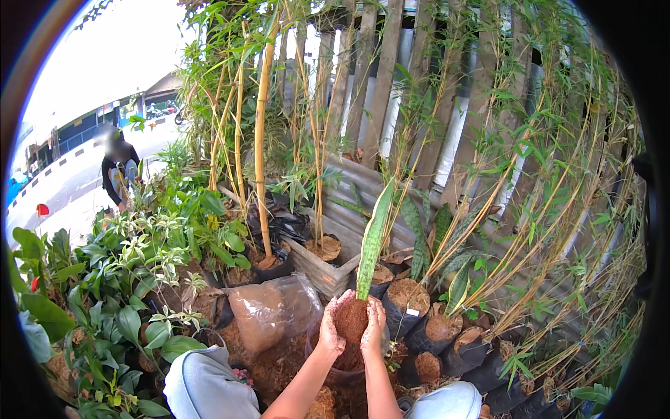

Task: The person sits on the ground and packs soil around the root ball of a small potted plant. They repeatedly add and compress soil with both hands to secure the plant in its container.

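My left hand [333,327] and my right hand [373,326] are cupped around a mound of brown planting medium [352,320]. A single snake plant leaf [375,243], green with pale yellow edges, stands upright at the far side of the mound, its base between my fingertips. Below my hands is a round, translucent purplish container [340,376] with more of the loose brown medium inside. A clear plastic bag [269,309] of brown material lies just left of my left hand. The undersides of my hands are hidden.
Black polybags [400,314] with plants and brown medium run along the right. Behind are a grey planter trough [327,272], bamboo stems [260,141] and a slatted wooden fence [384,86]. Leafy plants [128,324] crowd the left; a person [118,167] crouches beyond them near the road.
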